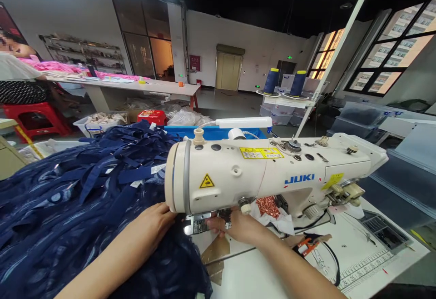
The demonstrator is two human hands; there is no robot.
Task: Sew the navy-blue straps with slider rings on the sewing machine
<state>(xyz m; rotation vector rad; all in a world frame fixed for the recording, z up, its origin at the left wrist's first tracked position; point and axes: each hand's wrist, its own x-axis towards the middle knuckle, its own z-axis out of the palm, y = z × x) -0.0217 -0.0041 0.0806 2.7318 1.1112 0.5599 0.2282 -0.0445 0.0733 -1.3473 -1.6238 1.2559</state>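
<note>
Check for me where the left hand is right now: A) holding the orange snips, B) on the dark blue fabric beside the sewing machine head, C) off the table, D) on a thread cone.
B: the left hand lies on the dark blue fabric just left of the sewing machine head, while the orange snips lie untouched by it.

A sewing machine (272,171) stood on the desk (354,262), with a heap of fabric (68,208) to its left. The left hand (155,221) lay on the fabric beside the machine's head; the right hand (238,227) sat under that head. Snips (308,246) lay on the desk right of that hand. Two thread cones (284,82) stood behind the machine.
</note>
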